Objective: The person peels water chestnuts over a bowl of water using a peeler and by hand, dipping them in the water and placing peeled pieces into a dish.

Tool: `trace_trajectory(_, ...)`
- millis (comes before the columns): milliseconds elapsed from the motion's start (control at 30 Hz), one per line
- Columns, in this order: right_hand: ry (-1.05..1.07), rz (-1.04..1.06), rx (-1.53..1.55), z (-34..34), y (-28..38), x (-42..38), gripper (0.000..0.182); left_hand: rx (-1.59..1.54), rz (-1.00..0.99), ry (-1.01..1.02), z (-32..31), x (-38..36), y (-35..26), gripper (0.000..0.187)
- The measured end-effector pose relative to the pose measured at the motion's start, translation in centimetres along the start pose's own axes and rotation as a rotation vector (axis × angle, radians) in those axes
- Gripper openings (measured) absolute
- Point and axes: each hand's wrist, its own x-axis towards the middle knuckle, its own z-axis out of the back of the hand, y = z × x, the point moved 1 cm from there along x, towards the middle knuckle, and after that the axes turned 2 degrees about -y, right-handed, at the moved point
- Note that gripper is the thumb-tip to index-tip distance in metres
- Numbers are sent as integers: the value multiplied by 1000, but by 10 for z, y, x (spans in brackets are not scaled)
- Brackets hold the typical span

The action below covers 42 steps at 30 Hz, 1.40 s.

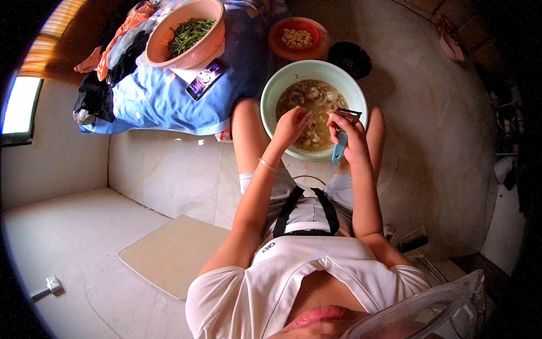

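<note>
The pale green basin (271,90) of cloudy water and peeled pieces sits on the floor between the person's knees. Over it, the right hand (349,135) is closed around a blue-handled peeler (340,148), and the left hand (291,125) is curled around a small piece, hard to make out. Best to keep both low over the basin so peelings drop in. Beyond lie an orange bowl (297,38), a pink bowl of green beans (183,31) and a phone (206,78).
</note>
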Motion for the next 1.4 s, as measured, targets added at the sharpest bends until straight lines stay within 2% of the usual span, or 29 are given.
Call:
trace_trajectory(33, -1, 1, -1, 1, 0, 0, 23, -1, -1, 0, -8, 4, 17, 21)
trace_trajectory(100, 17, -5, -19, 3, -1, 1, 23, 613, -116, 172, -27, 10, 50, 21)
trace_trajectory(167, 19, -11, -10, 3, -1, 0, 23, 720, -61, 225, -44, 15, 70, 19)
trace_trajectory(233, 22, -15, -2, 4, 0, 0, 22, 889, -128, 571, -61, 15, 88, 15)
trace_trajectory(300, 15, -16, 15, 5, 0, 0, 21, 854, -170, 585, -61, 14, 84, 14)
trace_trajectory(367, 16, -5, 16, 6, -2, 1, 21, 968, -94, 407, -51, 21, 81, 14)
trace_trajectory(533, 21, -24, 1, 4, -3, 2, 22, 998, -37, 515, -49, 19, 78, 11)
trace_trajectory(600, 46, -9, -62, 2, -2, 1, 22, 1020, -90, 252, -31, 12, 50, 12)
trace_trajectory(633, 20, 35, -74, -2, 0, 1, 22, 1011, -97, 260, -23, 8, 36, 12)
trace_trajectory(700, 41, 49, -119, -2, -3, 1, 20, 757, -165, 52, -4, 2, 5, 16)
trace_trajectory(767, 57, 93, -152, -4, -3, 0, 20, 391, -198, -29, 9, -2, -12, 17)
trace_trajectory(833, 75, 124, -145, -7, -4, 0, 20, 147, -86, 15, 26, -5, -48, 19)
trace_trajectory(900, 76, 121, -162, -12, -1, -3, 19, -229, 34, 33, 36, -10, -71, 19)
trace_trajectory(933, 76, 113, -179, -13, -1, -4, 18, -228, 35, 32, 37, -14, -75, 19)
trace_trajectory(1000, 76, 104, -195, -14, -3, -4, 17, -524, 13, 21, 37, -20, -81, 19)
trace_trajectory(1100, 68, 128, -251, -11, -7, -4, 15, -603, 38, 128, 42, -23, -90, 19)
trace_trajectory(1167, 36, 126, -320, -13, -7, -6, 14, -576, 27, 115, 41, -24, -85, 18)
trace_trajectory(1367, 61, 179, -265, -16, -11, -3, 11, -561, 47, 75, 36, -23, -77, 14)
trace_trajectory(1400, 46, 269, -365, -16, -13, -2, 12, -589, 84, 72, 36, -24, -77, 14)
